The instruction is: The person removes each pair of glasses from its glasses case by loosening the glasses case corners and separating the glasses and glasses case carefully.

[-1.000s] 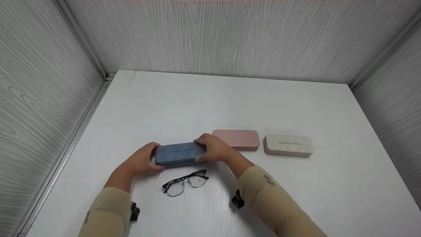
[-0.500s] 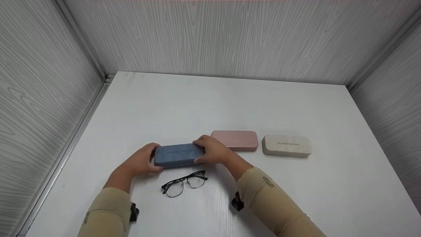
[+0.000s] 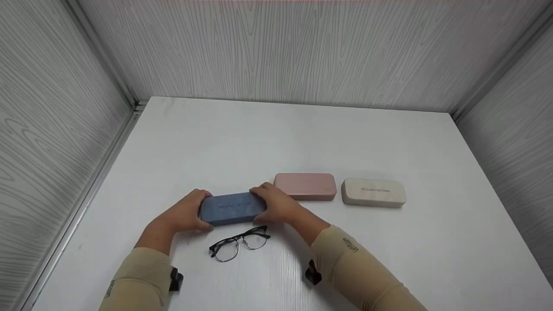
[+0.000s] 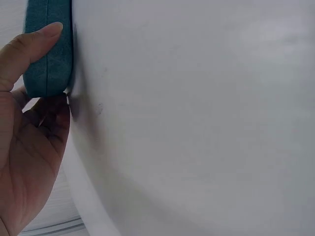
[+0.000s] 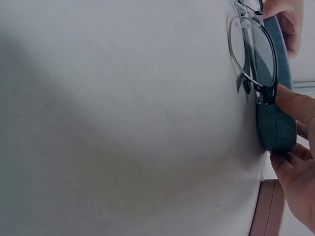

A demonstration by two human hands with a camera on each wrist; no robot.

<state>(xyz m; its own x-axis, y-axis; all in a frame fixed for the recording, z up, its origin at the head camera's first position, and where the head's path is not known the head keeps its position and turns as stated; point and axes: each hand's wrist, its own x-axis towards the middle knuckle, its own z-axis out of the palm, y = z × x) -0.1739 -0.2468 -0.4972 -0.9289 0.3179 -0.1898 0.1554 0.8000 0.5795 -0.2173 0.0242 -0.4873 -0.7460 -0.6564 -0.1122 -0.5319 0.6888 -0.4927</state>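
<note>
Left hand (image 3: 187,212) and right hand (image 3: 277,204) grip opposite ends of blue case (image 3: 232,209) — eyeglasses (image 3: 236,237) just beside it on bench (image 3: 268,142).

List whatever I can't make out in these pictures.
Blue case, inside: hidden in all views, since it is shut.
Its print: too blurred to read, head view.
Its other end: cut off by the top edge, left wrist view.
Glasses: partly cut off by the top edge, right wrist view.
Pink case: cut off by the bottom edge, right wrist view.
</note>
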